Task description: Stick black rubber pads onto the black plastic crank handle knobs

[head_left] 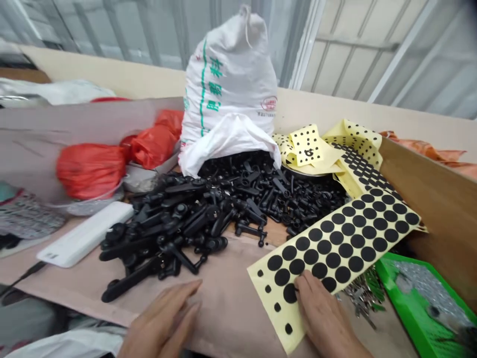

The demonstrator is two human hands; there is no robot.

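A yellow backing sheet with rows of black round stickers lies slanted across the table's right side. My right hand is on its lower part, fingers curled and tips pressed together at the edge of one black sticker. Several spots near the sheet's left end show only small dark dots. Over the table's front edge is my left hand, fingers stretched out, thumb apart, nothing in it. Beyond it lies a heap of black plastic parts, with arms and round knobs.
A white woven sack spills black parts at the back. Red plastic bags and a white power bank-like box with a cable are left. Used yellow sheets, small metal pieces and a green tray stand right.
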